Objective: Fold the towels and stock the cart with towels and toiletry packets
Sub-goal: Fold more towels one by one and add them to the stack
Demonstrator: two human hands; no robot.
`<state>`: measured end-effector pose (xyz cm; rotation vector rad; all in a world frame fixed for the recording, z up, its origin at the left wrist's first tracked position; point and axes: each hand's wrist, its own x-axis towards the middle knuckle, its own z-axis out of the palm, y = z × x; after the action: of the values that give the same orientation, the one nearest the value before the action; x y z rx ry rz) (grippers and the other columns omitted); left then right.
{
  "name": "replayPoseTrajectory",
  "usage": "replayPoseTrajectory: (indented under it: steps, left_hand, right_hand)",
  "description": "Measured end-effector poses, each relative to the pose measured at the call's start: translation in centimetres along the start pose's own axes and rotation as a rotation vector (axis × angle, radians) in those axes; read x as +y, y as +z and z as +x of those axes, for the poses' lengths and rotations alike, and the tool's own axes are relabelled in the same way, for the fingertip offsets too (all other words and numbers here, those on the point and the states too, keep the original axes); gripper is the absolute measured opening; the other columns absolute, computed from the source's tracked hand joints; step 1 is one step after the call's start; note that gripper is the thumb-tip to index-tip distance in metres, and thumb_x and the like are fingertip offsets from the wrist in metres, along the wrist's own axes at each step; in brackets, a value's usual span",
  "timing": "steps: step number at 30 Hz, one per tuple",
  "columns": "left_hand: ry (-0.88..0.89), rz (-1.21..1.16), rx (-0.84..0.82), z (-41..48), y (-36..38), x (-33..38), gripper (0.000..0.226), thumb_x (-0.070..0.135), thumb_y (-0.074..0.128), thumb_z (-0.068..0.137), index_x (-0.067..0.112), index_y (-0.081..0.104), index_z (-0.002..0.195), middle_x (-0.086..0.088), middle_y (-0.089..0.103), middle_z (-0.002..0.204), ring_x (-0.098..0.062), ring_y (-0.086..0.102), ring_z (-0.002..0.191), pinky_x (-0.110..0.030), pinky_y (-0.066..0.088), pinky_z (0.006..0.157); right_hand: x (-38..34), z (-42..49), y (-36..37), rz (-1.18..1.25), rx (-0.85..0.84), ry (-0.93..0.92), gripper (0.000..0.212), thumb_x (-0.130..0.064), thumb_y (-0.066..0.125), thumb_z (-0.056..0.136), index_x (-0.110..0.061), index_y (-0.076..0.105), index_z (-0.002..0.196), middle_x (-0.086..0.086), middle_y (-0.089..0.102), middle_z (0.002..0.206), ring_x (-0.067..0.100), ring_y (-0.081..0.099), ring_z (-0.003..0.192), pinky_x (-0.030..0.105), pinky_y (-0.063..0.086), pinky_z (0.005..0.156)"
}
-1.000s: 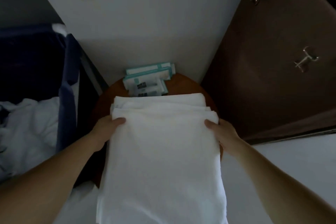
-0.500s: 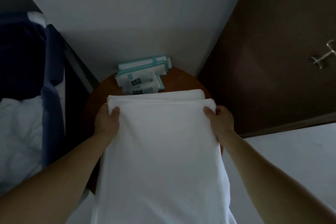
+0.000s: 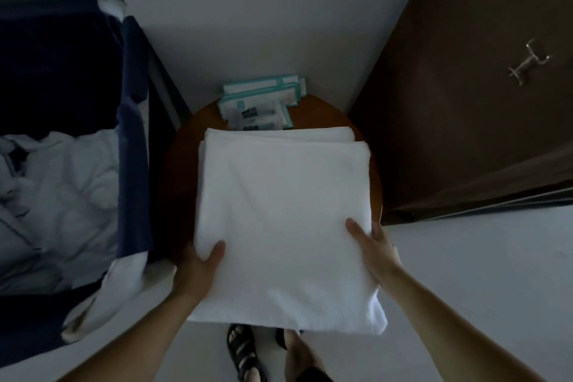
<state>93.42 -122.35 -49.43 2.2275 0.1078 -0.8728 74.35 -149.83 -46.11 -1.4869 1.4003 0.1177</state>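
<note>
Over the near edge of the round wooden table (image 3: 181,170), the white towel (image 3: 285,211) hangs unsupported, so an uneven pull could skew the fold or drag it and the folded towels (image 3: 279,134) beneath it to the floor; a hard push might knock the toiletry packets (image 3: 259,108) off the far edge. The left hand (image 3: 198,270) pinches the towel's left side, thumb on top and fingers hidden beneath, and the right hand (image 3: 376,254) grips the right side likewise.
</note>
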Motion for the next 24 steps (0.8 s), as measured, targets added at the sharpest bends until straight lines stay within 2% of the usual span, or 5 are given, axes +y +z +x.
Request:
replayPoseTrajectory:
  steps: [11,15,17,20,24]
  left_hand:
    - [-0.105,0.404,-0.033,-1.1,-2.6,-0.6,0.087,0.063,0.060,0.087,0.000,0.042,0.143,-0.020,0.051,0.141,-0.038,0.054,0.121,-0.034,0.045,0.087]
    - [-0.077,0.383,-0.115,-1.3,-3.1,-0.4,0.080,0.060,0.065,0.085,-0.001,0.050,0.135,-0.017,0.060,0.128,-0.029,0.060,0.091,-0.027,0.045,0.053]
    - [-0.072,0.287,-0.145,-1.4,-3.1,-0.8,0.083,0.060,0.068,0.083,0.001,0.047,0.139,-0.015,0.059,0.132,-0.027,0.058,0.094,-0.026,0.046,0.056]
    - [-0.144,0.048,-0.188,-1.2,-3.1,-0.8,0.095,0.063,0.072,0.078,0.003,0.042,0.144,-0.013,0.055,0.138,-0.029,0.058,0.109,-0.032,0.050,0.085]
    - [-0.155,-0.145,-0.192,-0.5,-3.1,-0.7,0.079,0.052,0.076,0.080,0.004,0.050,0.137,-0.011,0.060,0.126,-0.027,0.060,0.096,-0.037,0.046,0.085]
  right_hand:
    - [2.5,-4.7,2.0,-0.186,0.106,0.052,0.081,-0.077,0.060,0.076,-0.021,0.041,0.131,0.002,0.049,0.123,0.025,0.055,0.093,0.035,0.044,0.070]
    - [3.0,-5.9,2.4,-0.322,0.158,0.110,0.085,-0.078,0.060,0.073,-0.017,0.040,0.128,0.001,0.036,0.113,0.030,0.051,0.094,0.043,0.046,0.081]
    - [3.1,-6.4,2.5,-0.331,0.201,0.099,0.086,-0.078,0.061,0.072,-0.015,0.040,0.127,0.001,0.034,0.112,0.030,0.050,0.094,0.043,0.046,0.083]
    - [2.9,-6.6,2.5,-0.287,0.211,0.108,0.090,-0.079,0.063,0.071,-0.014,0.040,0.129,0.003,0.047,0.113,0.027,0.051,0.093,0.039,0.044,0.078]
    - [2.4,-6.3,1.9,0.039,0.110,0.133,0.081,-0.069,0.073,0.069,-0.017,0.048,0.126,-0.002,0.059,0.103,0.024,0.058,0.094,0.041,0.047,0.080]
